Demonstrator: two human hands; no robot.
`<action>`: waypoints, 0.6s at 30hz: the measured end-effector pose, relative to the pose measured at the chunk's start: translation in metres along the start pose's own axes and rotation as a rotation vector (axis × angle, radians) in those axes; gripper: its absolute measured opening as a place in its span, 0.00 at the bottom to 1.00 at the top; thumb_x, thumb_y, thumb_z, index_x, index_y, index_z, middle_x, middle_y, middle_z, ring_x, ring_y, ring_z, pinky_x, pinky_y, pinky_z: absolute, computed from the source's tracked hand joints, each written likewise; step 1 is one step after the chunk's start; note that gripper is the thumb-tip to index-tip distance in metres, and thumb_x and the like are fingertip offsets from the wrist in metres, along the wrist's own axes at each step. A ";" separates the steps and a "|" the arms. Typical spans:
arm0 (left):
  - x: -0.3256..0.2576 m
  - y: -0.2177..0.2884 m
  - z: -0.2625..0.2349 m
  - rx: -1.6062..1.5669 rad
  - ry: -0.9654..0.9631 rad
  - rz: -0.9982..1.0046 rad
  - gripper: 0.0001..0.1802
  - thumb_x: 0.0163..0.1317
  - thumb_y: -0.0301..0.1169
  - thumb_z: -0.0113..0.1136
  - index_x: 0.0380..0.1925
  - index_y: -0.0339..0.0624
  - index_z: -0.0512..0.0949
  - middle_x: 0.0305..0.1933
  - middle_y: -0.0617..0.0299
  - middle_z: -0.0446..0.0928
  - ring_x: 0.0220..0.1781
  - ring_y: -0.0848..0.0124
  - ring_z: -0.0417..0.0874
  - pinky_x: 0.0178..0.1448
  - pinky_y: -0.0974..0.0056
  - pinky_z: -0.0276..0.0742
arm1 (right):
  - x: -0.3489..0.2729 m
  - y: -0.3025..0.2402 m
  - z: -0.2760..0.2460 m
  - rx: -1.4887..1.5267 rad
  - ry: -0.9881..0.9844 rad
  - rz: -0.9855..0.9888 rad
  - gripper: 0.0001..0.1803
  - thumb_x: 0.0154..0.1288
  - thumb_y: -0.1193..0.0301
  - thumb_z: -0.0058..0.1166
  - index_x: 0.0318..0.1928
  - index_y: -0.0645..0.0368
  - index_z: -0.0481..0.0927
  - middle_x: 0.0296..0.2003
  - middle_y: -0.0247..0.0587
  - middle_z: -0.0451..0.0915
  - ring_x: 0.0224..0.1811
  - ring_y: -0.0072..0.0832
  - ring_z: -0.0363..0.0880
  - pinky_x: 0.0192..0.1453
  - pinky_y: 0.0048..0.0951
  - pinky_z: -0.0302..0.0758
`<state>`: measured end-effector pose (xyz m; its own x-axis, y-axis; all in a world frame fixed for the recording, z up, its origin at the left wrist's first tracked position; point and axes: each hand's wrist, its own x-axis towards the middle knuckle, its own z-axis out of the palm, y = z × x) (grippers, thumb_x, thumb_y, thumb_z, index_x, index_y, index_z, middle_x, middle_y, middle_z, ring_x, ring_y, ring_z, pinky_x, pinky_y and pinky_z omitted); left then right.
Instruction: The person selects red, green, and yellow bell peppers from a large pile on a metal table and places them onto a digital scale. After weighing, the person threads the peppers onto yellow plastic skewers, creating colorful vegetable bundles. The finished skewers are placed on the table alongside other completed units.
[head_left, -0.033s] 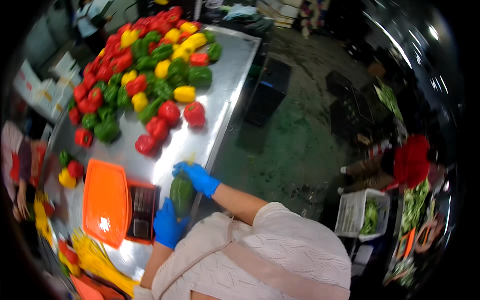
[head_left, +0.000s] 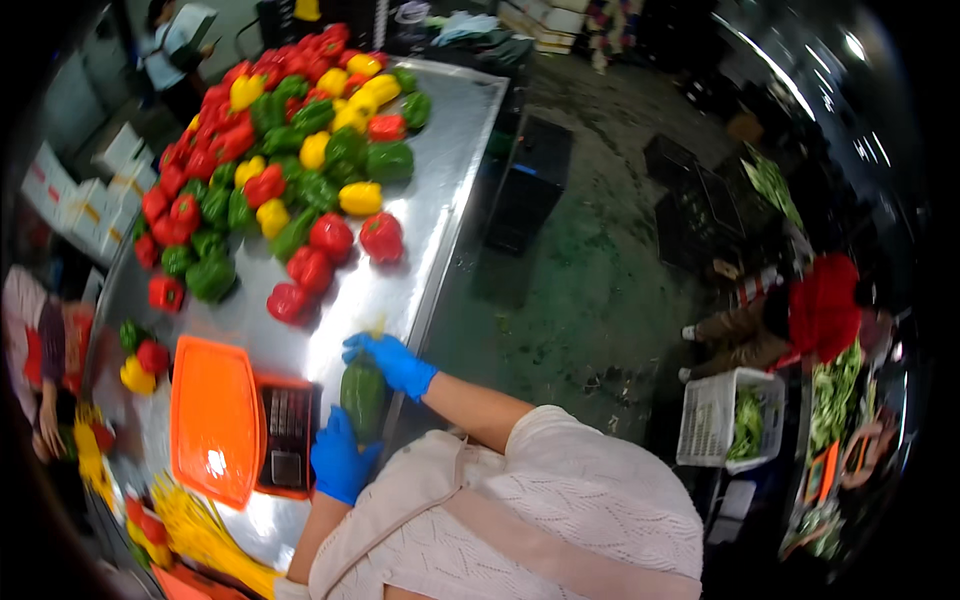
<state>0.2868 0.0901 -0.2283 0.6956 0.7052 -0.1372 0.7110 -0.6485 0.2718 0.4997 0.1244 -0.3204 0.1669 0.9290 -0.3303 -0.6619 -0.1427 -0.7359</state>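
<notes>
A long, dark green, shiny bundle (head_left: 362, 398), which looks like green peppers in a sleeve, lies at the near right edge of the metal table (head_left: 440, 180). Something pale yellow sticks out of its far end. My right hand (head_left: 395, 364), in a blue glove, is closed round that far end. Around the near end curls my left hand (head_left: 342, 457), gloved in blue too, with its thumb toward the right. Beside my left hand stands a scale (head_left: 288, 432) with a dark key panel and an orange tray (head_left: 213, 420).
Red, green and yellow bell peppers (head_left: 310, 150) are heaped over the table's far part. Yellow net-like strands (head_left: 205, 525) lie at the near left. Another person's hand (head_left: 48, 425) is at the left edge. A white crate (head_left: 732, 418) stands on the right, near a person in red (head_left: 823, 305).
The whole view has shifted slightly, with the scale and peppers a little lower in it. Both hands keep their places on the green bundle.
</notes>
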 end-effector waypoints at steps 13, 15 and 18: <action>0.001 -0.007 -0.024 -0.443 -0.082 -0.034 0.54 0.42 0.42 0.77 0.67 0.32 0.61 0.53 0.41 0.74 0.54 0.48 0.78 0.57 0.54 0.75 | 0.003 -0.003 0.013 0.027 0.345 -0.105 0.18 0.75 0.61 0.44 0.35 0.59 0.82 0.20 0.36 0.73 0.22 0.24 0.69 0.29 0.30 0.69; 0.001 -0.017 -0.008 -0.431 -0.071 -0.001 0.54 0.41 0.44 0.77 0.67 0.31 0.61 0.51 0.41 0.75 0.54 0.48 0.78 0.57 0.53 0.74 | 0.005 0.003 0.001 -0.086 0.344 -0.132 0.18 0.75 0.59 0.44 0.38 0.59 0.82 0.23 0.36 0.73 0.25 0.24 0.72 0.32 0.29 0.73; 0.005 -0.021 0.005 -0.485 -0.060 -0.032 0.54 0.41 0.43 0.78 0.66 0.31 0.61 0.52 0.42 0.74 0.55 0.48 0.77 0.58 0.52 0.73 | -0.001 -0.004 0.008 -0.257 0.348 -0.190 0.19 0.75 0.57 0.44 0.38 0.58 0.81 0.25 0.36 0.73 0.28 0.25 0.72 0.35 0.30 0.75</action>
<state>0.2758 0.1053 -0.2389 0.6887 0.6959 -0.2033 0.6123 -0.4081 0.6772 0.4967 0.1265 -0.3125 0.5312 0.7836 -0.3220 -0.4013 -0.1020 -0.9103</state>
